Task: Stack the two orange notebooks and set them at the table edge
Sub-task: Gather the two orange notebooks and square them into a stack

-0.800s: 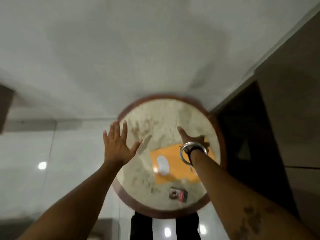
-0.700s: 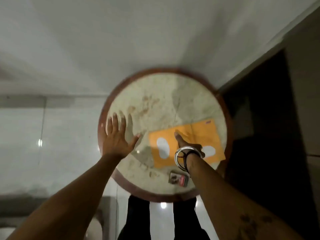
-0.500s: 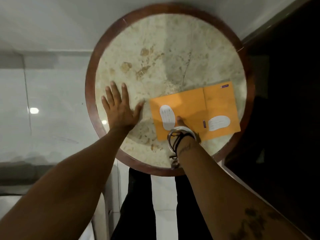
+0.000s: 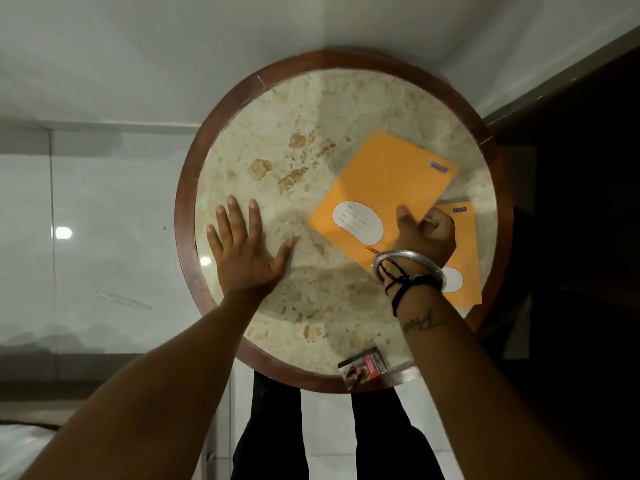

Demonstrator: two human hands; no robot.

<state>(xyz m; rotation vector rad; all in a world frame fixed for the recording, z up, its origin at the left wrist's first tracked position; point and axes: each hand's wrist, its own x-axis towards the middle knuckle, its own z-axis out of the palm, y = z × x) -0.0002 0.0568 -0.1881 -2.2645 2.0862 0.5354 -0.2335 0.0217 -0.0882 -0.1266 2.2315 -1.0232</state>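
Observation:
Two orange notebooks lie on a round marble table (image 4: 277, 133) with a dark wooden rim. My right hand (image 4: 424, 237) grips the first orange notebook (image 4: 384, 181) at its near edge, thumb on the cover; the notebook is tilted and raised, partly over the second one. The second orange notebook (image 4: 464, 244) rests flat near the table's right rim, mostly hidden by my right hand and wrist. My left hand (image 4: 244, 251) lies flat on the marble at the left side, fingers spread, holding nothing.
A small printed packet (image 4: 362, 370) lies on the near rim of the table. A dark wooden panel (image 4: 571, 202) stands to the right. A glossy tiled floor (image 4: 86, 237) spreads to the left. My legs in dark trousers (image 4: 273, 431) stand below the table.
The view tilted down onto the table. My right hand closed on the left notebook, lifted and turned it, and carried it rightwards over the other. My left hand settled flat on the marble.

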